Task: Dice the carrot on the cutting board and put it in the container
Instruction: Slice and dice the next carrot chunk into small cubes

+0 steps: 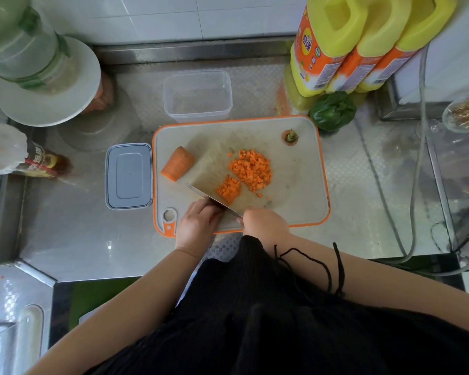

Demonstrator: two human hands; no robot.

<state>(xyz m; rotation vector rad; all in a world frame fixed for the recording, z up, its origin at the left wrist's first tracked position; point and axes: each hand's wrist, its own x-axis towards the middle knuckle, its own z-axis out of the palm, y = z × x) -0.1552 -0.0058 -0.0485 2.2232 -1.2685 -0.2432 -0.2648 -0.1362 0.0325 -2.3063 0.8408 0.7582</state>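
A white cutting board [295,185] with an orange rim lies on the steel counter. On it sit a pile of diced carrot [251,169], a smaller cut block of dice [228,189], a sliced carrot chunk [178,163] at the left and the carrot top [290,137] at the far right corner. A knife [201,193] lies slanted beside the small block, its tip toward the chunk. My right hand [266,224] grips its handle. My left hand [198,226] is against the blade with bent fingers; its fingertips are hidden. The clear container [198,110] stands empty behind the board.
The container's grey lid [128,175] lies left of the board. Three yellow bottles [344,50] and a green pepper [332,110] stand at the back right. A white plate [65,104], a bagged sauce bottle [33,161] and cables [414,185] flank the board.
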